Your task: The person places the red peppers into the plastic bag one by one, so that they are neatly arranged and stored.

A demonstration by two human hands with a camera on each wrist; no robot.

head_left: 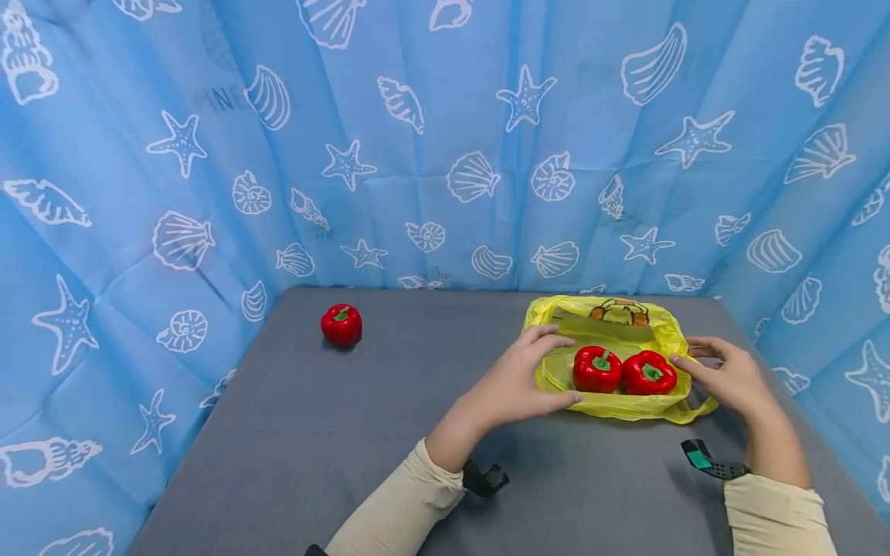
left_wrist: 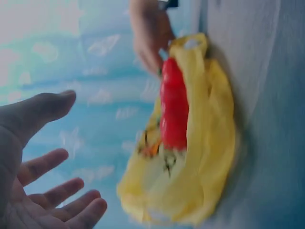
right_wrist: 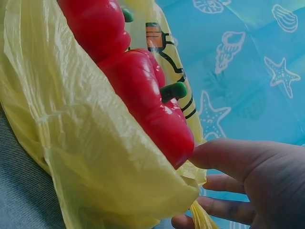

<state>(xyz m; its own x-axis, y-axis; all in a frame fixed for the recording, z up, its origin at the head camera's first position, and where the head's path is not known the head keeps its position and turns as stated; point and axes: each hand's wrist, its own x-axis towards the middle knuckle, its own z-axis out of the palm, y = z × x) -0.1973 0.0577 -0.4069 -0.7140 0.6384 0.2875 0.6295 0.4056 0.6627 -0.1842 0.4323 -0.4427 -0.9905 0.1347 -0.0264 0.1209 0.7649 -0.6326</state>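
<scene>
A yellow plastic bag (head_left: pixel 612 407) lies with its mouth open, and two red bell peppers (head_left: pixel 596 371) with green stems sit side by side in it. My right hand (head_left: pixel 737 378) holds the bag's right edge, thumb at the rim beside the nearer pepper (right_wrist: pixel 138 90) and fingers on the outer side by the handle (right_wrist: pixel 202 217). At the bag's left side is my left hand (head_left: pixel 518 382), fingers spread and thumb apart; in the left wrist view a gap shows between it and the bag (left_wrist: pixel 209 143).
A third red bell pepper (head_left: pixel 341 325) stands alone at the back left of the grey table (head_left: pixel 417 340). Blue curtains (head_left: pixel 445 139) with white shells and starfish hang behind and along both sides. Each wrist wears a black strap (head_left: pixel 716 463).
</scene>
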